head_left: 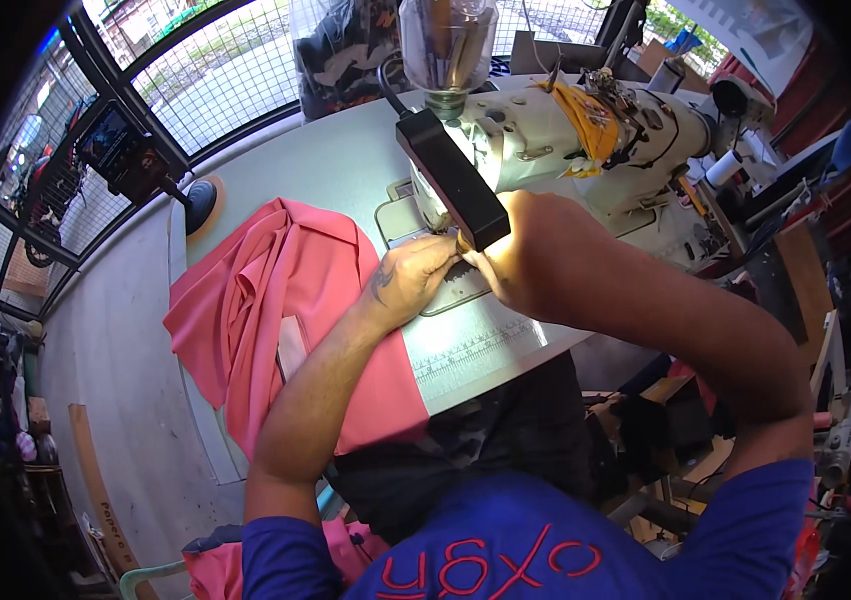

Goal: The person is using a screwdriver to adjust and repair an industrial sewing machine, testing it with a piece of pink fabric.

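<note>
A pale sewing machine stands on the table, its needle area lit by a black box-shaped lamp. My left hand is closed in a pinch beside the needle area, thumb and finger together. Close against it, my right hand is also closed, its fingers partly hidden by the lamp. What the fingertips pinch is too small and hidden to name. Pink cloth lies folded in a heap to the left, partly under my left forearm. A small dark patch shows on the metal plate below my fingers.
A printed ruler scale runs along the table's near edge. A phone on a round-based stand is at the left. A clear plastic container and a yellow cloth sit on the machine. Behind stands a filled plastic bag.
</note>
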Demonstrator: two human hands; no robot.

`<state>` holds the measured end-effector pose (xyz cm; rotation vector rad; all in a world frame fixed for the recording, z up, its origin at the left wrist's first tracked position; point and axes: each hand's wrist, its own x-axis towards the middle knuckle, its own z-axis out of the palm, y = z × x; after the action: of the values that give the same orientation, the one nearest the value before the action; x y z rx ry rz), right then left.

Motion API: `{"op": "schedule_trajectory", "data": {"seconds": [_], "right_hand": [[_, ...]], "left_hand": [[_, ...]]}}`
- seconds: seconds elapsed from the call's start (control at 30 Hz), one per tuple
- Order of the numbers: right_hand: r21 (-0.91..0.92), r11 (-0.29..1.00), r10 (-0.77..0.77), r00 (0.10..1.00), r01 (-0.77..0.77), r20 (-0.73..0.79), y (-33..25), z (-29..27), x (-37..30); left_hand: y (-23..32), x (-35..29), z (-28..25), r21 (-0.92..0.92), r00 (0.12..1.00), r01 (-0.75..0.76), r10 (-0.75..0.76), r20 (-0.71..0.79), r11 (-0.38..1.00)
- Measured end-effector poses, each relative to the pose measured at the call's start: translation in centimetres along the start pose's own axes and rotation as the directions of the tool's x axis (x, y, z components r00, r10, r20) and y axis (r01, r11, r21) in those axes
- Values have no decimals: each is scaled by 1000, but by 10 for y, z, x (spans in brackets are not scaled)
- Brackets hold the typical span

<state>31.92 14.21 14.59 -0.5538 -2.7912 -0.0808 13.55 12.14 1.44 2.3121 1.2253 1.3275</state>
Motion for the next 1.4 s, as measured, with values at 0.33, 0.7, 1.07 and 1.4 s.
{"op": "schedule_trajectory", "data": {"seconds": [0.33, 0.7, 1.07, 1.4], "right_hand": [[165, 984, 73, 997, -66, -35, -2, 10, -3], [162, 986, 55, 998, -49, -38, -7, 13, 0], [204, 973, 123, 990, -107, -68, 8, 23, 2], [42, 993, 107, 988, -112, 115, 3, 11, -7]], "left_hand": [[-3, -1, -1, 27, 1000, 3, -3, 10, 1000], [-4, -5, -2, 8, 998, 59, -59, 17, 998], [-6, -2, 1, -3, 999, -3, 3, -46, 1000], [-18, -10, 15, 73, 991, -40, 49, -127, 996]]}}
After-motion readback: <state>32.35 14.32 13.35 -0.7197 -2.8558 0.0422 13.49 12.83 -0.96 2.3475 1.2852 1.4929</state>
